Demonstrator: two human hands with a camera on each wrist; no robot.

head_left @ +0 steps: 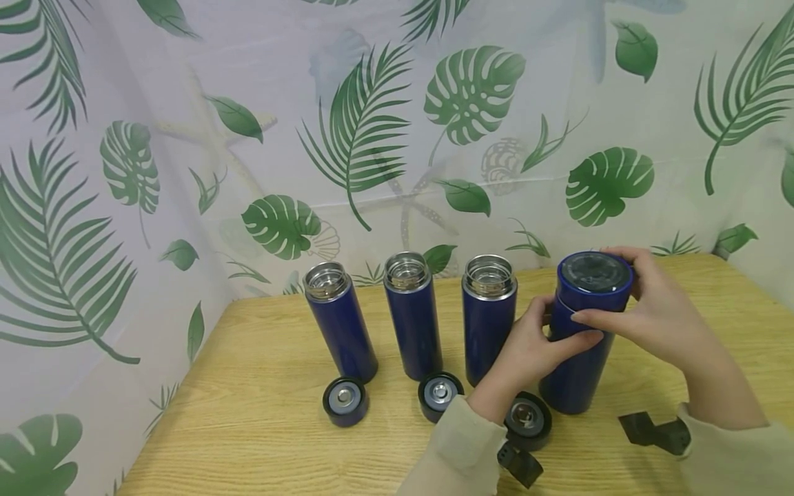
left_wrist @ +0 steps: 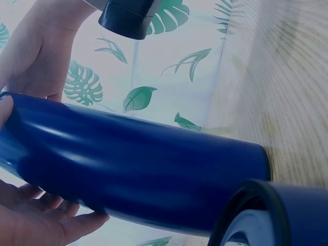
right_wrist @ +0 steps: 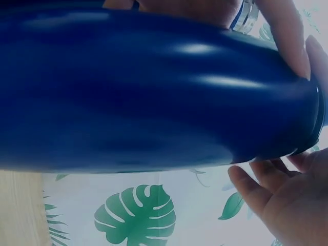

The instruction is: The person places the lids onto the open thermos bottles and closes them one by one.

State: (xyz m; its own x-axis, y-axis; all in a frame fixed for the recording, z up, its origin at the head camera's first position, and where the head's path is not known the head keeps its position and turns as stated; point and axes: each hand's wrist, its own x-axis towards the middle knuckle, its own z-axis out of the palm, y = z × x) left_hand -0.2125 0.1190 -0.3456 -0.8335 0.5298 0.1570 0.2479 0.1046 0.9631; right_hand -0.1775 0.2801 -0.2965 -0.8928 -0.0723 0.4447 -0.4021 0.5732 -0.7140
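Head view, glossy deep-blue bottle [head_left: 578,372], upright, dark-topped lid [head_left: 594,273] on top

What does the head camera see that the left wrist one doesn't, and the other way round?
Only head: three open bottles and the dark top of the held bottle.
Only left wrist: several fingers of the left hand that are hidden from the head camera.
Both: the held bottle, left hand, right hand, a loose lid, the table and leafy backdrop.

Lids [head_left: 345,401] lie before bottles [head_left: 412,324] on the table [head_left: 260,441].
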